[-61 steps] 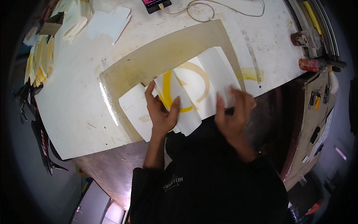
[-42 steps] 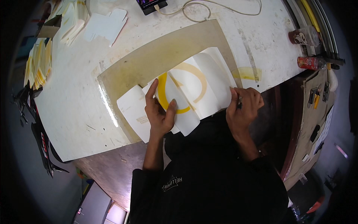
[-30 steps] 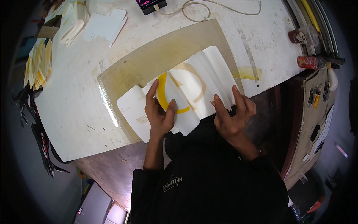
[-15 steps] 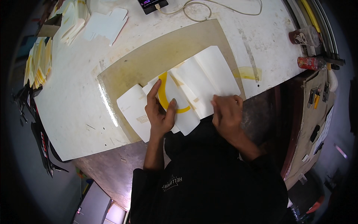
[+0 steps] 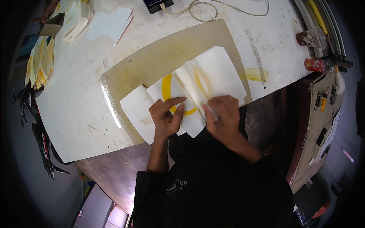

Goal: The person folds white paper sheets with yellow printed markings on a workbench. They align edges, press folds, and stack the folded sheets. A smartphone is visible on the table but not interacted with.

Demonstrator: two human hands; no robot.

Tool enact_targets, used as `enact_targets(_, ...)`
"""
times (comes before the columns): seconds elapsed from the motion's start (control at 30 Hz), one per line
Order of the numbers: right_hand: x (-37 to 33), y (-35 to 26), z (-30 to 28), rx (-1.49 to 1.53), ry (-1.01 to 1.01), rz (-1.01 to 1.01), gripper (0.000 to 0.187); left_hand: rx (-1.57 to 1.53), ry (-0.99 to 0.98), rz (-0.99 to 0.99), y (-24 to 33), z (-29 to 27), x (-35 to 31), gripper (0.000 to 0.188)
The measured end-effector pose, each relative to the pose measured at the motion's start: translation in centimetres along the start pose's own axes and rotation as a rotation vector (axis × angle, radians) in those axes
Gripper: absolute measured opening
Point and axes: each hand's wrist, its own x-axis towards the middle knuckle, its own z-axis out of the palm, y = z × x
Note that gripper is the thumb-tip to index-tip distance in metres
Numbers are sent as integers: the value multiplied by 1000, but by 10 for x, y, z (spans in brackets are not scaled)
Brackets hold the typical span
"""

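Observation:
A creased white cardboard blank [image 5: 227, 70] with a yellow arc printed on it lies on a tan cutting mat, its near edge at my body. My left hand [image 5: 166, 117] rests on the panel with the arc, index finger and thumb stretched out and apart. On the right, my right hand [image 5: 225, 116] is closed at the near end of a raised, blurred flap with a second yellow curve. The fingertips pinch that flap's edge. Motion smears it, and the other fingers' hold is partly hidden.
The tan mat [image 5: 148, 62] lies on a worn white table [image 5: 72, 125]. Stacked white and yellow card pieces [image 5: 78, 19] stand far left, beside flat white blanks [image 5: 108, 24]. A phone [image 5: 157, 4] with a cable lies at the back. A cup [image 5: 310, 38] and red-labelled bottle [image 5: 315, 65] stand right.
My right hand has moved left toward the middle, and a flap with a yellow curve has come up. My left index finger has swung from pointing up the sheet to pointing right.

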Motion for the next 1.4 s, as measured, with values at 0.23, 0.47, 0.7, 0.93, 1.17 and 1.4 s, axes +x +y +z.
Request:
enact_targets(0.23, -6, -22, -9, 104, -99, -247, 25, -15, 70, -71, 8, 13, 10, 12)
enact_targets(0.47, 14, 19, -23, -434, 211, 224, 47, -344, 161, -157, 6, 18, 2, 66)
enact_targets(0.7, 6, 28, -27, -525, 201, 105, 40, -363, 102, -124, 6, 13, 3, 84)
enact_targets(0.93, -5, 20, -27, -473, 198, -41, 28, -361, 119, -88, 3, 15, 3, 85)
enact_targets(1.17, 4, 8, -20, -179, 57, -107, 16, -358, 155, -72, 6, 17, 3, 86)
enact_targets(1.4, 2, 12, -1, -96, 84, 126, 30, -549, 221, -156, 0, 9, -4, 80)
